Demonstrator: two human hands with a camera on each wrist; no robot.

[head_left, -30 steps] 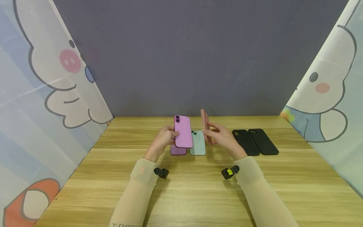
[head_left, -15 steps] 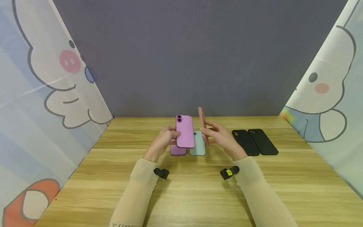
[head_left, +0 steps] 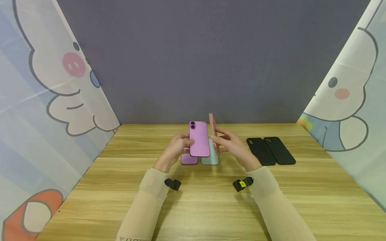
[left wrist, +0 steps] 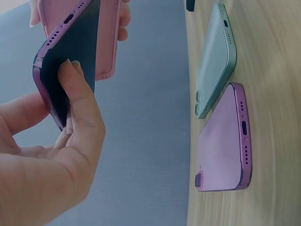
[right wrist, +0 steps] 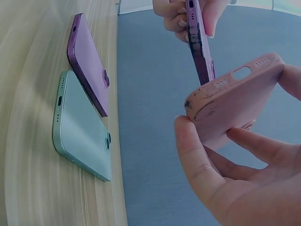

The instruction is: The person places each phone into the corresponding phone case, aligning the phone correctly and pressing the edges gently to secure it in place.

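Note:
My left hand [head_left: 178, 148] grips a pink-purple phone [head_left: 199, 139] by its left edge, its back with two lenses turned up. In the left wrist view the phone's dark screen [left wrist: 77, 52] shows, with fingers pressed on it. My right hand [head_left: 233, 145] holds a pink phone case [head_left: 213, 129] on edge, its hollow side toward the phone. The right wrist view shows the case [right wrist: 235, 101] with scuffed corners and a port opening, close beside the phone's edge. Beneath, a second purple phone [head_left: 189, 161] and a mint-green phone [head_left: 210, 161] lie on the table, both partly covered in the head view.
Two black phone cases [head_left: 261, 152] lie side by side on the wooden table [head_left: 208, 207], right of the right hand. A grey panel [head_left: 208, 60] stands at the table's back edge. Cartoon-printed curtains [head_left: 340, 100] flank both sides.
The left hand has carried the purple phone slightly right, and the right hand has brought the pink case slightly left, narrowing the gap. The items on the table stay put.

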